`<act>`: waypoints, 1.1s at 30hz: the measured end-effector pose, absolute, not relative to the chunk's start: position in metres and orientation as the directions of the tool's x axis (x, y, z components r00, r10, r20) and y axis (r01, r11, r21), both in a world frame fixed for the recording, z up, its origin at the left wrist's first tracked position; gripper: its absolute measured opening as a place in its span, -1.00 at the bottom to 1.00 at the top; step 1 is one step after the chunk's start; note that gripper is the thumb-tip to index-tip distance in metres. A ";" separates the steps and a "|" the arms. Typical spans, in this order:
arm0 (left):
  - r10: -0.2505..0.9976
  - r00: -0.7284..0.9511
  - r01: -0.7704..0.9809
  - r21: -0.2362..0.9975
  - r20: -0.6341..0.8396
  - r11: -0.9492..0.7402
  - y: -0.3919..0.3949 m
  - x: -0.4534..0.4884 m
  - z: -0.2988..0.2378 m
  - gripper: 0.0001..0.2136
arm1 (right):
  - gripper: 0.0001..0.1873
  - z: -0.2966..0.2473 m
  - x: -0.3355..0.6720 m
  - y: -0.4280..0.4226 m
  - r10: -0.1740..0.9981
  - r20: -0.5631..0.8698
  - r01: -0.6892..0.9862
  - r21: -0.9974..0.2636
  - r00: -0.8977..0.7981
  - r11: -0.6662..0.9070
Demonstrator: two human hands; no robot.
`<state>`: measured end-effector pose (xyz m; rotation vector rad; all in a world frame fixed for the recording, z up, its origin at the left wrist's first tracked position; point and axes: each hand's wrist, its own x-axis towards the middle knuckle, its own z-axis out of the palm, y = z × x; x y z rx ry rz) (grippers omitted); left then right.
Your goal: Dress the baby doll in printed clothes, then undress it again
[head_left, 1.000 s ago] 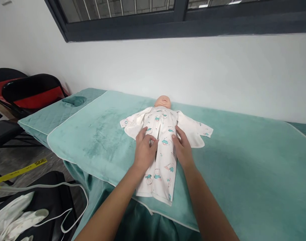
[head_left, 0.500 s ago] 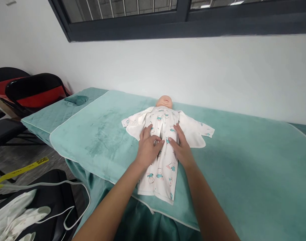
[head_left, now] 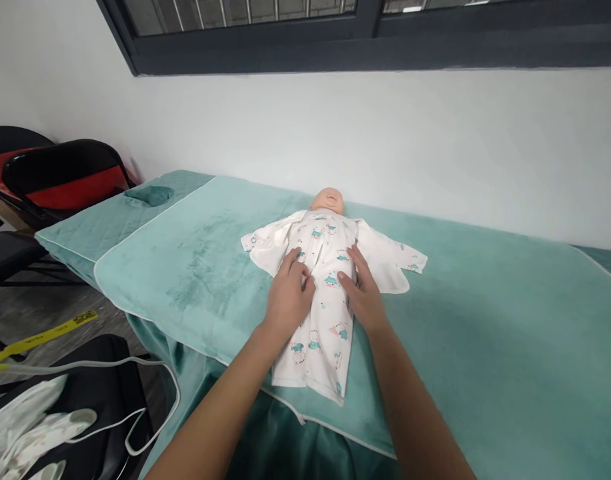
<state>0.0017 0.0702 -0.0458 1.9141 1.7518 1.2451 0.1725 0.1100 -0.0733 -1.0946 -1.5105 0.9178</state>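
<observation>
A baby doll [head_left: 327,199] lies on its back on a teal blanket [head_left: 195,267], dressed in a white romper [head_left: 319,333] printed with small teal animals. My left hand [head_left: 287,291] rests flat on the left side of the romper's belly, fingers stretched forward. Opposite it, my right hand [head_left: 363,291] lies flat on the right side, thumb pointing inward across the front opening. Both hands press the cloth and hold nothing. The sleeves spread out to both sides.
The blanket covers a quilted teal table [head_left: 100,227] against a white wall, under a dark window frame [head_left: 335,47]. Black and red folding chairs [head_left: 60,173] stand at the left. At lower left a black bag [head_left: 100,393] holds white cloth [head_left: 30,427] and a white cord.
My hands slid apart slightly on the romper's front; the left thumb no longer reaches across the middle opening. The view shifted a little.
</observation>
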 end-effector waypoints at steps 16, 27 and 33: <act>0.917 0.072 0.577 0.733 0.393 -0.360 0.050 -0.027 -0.073 -0.67 | -0.56 -0.073 0.173 0.108 0.927 0.371 0.082 -0.924 -0.062 0.375; 0.887 0.085 0.925 0.296 0.454 -0.240 0.086 -0.070 -0.088 -0.78 | -0.60 -0.091 0.181 0.108 0.890 0.457 0.710 -0.627 0.001 0.321; 0.834 0.409 0.872 0.112 0.370 -0.477 0.077 -0.066 -0.085 -0.77 | -0.64 -0.100 0.190 0.089 0.800 0.529 0.803 -0.327 -0.281 0.498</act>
